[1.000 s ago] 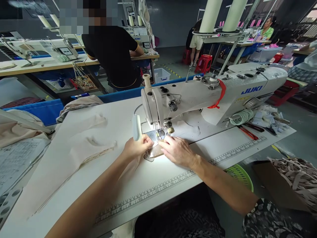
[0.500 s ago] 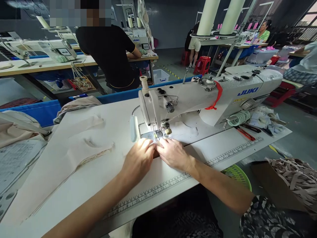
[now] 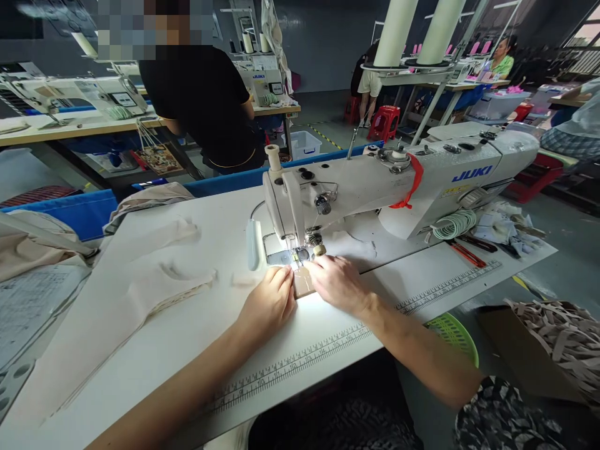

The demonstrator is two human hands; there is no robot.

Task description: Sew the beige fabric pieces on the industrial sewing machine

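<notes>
A white JUKI sewing machine (image 3: 356, 187) stands before me, its lamp lighting the presser foot (image 3: 296, 257). Just left of and in front of the foot is my left hand (image 3: 268, 297), fingers pressed together with the tips near the needle area. My right hand (image 3: 338, 282) is closed in a pinch right of the foot, by a small round knob. Whatever lies in the fingers is too small or hidden to make out. Between the hands shows a brown rectangular patch (image 3: 304, 282). Pale cut fabric pieces (image 3: 126, 312) lie stacked on the left side of the table.
A printed ruler (image 3: 300, 362) runs along the table's front edge. Red-handled snippers (image 3: 469, 255), a coil of pale green cord (image 3: 454, 224) and scraps lie at right. A green basket (image 3: 454, 337) and a box of fabric strips (image 3: 557, 350) stand below. A person (image 3: 201, 106) sits ahead.
My right hand has shifted right, away from my left hand, uncovering more of the brown patch. My left hand has moved slightly toward me. The person ahead has drawn an arm in.
</notes>
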